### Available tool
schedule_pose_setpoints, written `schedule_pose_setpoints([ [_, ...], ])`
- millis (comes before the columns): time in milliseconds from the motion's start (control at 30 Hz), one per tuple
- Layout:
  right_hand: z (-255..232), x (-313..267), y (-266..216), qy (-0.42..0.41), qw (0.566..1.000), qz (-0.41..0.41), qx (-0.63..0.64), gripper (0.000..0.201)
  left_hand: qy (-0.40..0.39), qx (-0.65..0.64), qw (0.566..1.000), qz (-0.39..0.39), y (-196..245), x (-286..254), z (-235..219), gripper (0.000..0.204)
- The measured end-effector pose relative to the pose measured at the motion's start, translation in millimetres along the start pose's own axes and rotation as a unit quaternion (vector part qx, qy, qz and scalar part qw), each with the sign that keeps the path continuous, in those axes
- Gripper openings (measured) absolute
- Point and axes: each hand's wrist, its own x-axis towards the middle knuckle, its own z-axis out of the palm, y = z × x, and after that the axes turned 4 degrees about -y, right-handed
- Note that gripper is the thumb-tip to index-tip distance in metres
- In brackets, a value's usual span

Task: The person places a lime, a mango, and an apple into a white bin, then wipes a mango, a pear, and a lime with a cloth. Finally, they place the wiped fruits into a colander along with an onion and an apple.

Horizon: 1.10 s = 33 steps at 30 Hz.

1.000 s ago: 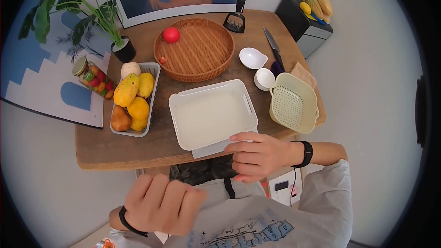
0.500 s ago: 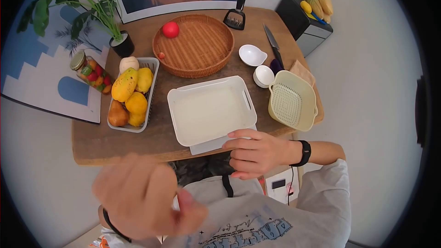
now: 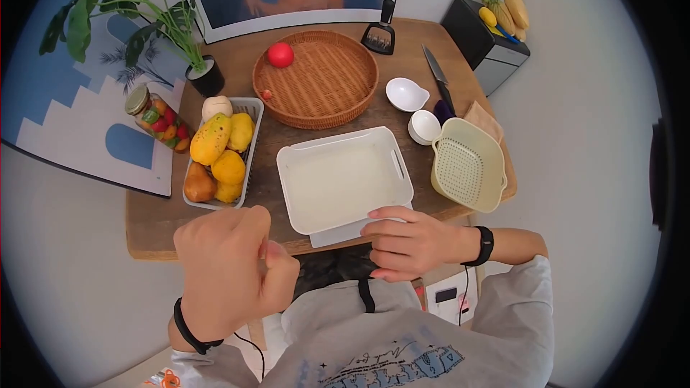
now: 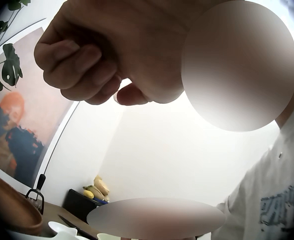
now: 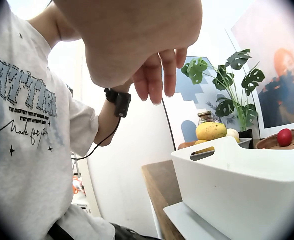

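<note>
My left hand (image 3: 226,266) is raised in front of the table's near left edge, its fingers curled into a fist. The left wrist view shows nothing in those curled fingers (image 4: 82,70). My right hand (image 3: 410,244) hangs at the near right corner of a white rectangular bin (image 3: 284,194), fingers loosely bent and holding nothing. In the right wrist view its fingers (image 5: 154,77) point down, above the bin's level. A flat pale grey board (image 3: 327,237) lies partly under the bin.
A grey basket (image 3: 251,151) of yellow fruit stands left of the bin. Behind lies a round wicker tray (image 3: 323,79) with a red tomato-like ball (image 3: 281,54). A pale yellow colander (image 3: 467,165), white bowls (image 3: 406,93) and a knife (image 3: 435,65) are at the right.
My left fist has moved up and forward, toward the table's near left edge, after passing through a blurred turn. The right hand keeps nearly the same place and pose.
</note>
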Motion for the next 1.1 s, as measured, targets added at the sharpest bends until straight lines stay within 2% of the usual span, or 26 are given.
schedule_pose_setpoints([
  [167,-1,-2,0,-0.023,1.0,0.004,-0.008,0.028,0.013,-0.002,1.0,0.024,8,-7,-8,0.02],
  [267,0,-2,0,-0.023,1.0,0.009,-0.005,0.027,0.043,-0.032,0.998,0.045,35,-15,-27,0.018],
  [367,1,-1,0,-0.028,1.0,0.01,-0.007,0.027,0.088,0.029,0.995,0.028,67,-28,-40,0.028],
  [467,2,-1,-1,-0.026,1.0,0.008,-0.009,0.026,0.187,-0.007,0.97,0.152,66,-23,-37,0.057],
  [567,2,-1,-1,-0.029,0.999,0.009,-0.01,0.026,0.198,0.023,0.972,0.124,74,-28,-37,0.064],
  [667,4,1,-1,-0.017,1.0,0.009,-0.01,0.028,0.161,0.004,0.984,0.078,82,-31,-45,0.062],
  [767,5,2,0,-0.007,1.0,0.008,-0.011,0.029,0.194,-0.022,0.977,0.083,82,-27,-39,0.057],
  [967,4,2,-1,-0.009,1.0,0.01,-0.017,0.029,0.186,-0.055,0.98,0.048,86,-23,-43,0.045],
  [1100,5,2,-2,-0.01,1.0,0.015,-0.015,0.029,0.143,-0.068,0.986,0.049,85,-19,-49,0.047],
])
